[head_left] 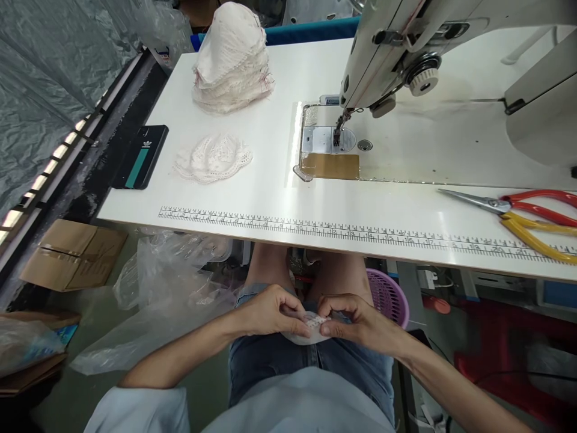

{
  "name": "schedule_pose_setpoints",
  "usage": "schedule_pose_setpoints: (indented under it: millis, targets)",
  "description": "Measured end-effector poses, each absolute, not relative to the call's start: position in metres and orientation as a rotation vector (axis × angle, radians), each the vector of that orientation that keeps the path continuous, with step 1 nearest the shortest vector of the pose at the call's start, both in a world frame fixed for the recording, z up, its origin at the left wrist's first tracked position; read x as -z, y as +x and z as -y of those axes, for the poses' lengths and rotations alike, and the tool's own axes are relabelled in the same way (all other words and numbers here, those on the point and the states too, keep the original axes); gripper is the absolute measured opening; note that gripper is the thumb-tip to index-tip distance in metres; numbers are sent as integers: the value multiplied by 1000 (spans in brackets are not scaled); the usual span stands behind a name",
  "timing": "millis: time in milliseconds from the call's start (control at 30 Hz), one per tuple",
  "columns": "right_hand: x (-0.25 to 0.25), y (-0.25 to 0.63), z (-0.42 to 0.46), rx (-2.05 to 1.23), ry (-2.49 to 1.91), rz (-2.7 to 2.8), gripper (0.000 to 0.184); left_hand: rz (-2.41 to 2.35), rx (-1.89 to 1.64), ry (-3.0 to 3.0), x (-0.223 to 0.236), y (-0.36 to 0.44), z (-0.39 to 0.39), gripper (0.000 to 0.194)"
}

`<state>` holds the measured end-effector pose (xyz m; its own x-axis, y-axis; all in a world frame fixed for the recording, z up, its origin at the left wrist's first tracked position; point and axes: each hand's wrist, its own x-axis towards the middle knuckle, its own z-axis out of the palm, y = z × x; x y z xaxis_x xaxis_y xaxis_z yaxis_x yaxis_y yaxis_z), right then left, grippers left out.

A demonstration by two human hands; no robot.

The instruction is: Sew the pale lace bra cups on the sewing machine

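Observation:
Over the lap, a small white lace piece (311, 331) is pinched between both hands. My left hand (277, 313) is closed on its left side, thumb and fingers pressed together. On its right side my right hand (354, 322) grips it the same way. The part under the fingers is hidden. Another white lace piece (214, 157) lies crumpled on the white sewing table (252, 201). Behind that rises a stack of white fabric pieces (232, 60).
A sewing machine (383, 54) stands on the table's right half. Scissors (500, 205) with red and yellow handles lie near the front edge. At the left end is a dark phone (143, 157). A purple basket (392, 297) and a cardboard box (74, 254) sit below.

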<state>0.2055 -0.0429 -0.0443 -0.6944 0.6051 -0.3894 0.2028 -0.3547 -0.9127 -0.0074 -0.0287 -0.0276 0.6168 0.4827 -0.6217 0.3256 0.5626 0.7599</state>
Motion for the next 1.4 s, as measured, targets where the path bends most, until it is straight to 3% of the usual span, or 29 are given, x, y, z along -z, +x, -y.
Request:
schedule_pose_setpoints:
  millis: [700,1000,1400]
  targets:
    - [43,200,46,-2063,-1096,1625,32,-967,-11,1141,27,-8,29,36]
    - [40,205,51,-1949,-1202,1750,31,-1033,-92,870,33,9,33,39]
    - [46,227,63,-2065,-1051,1562,27,-1009,22,749,26,26,26,38]
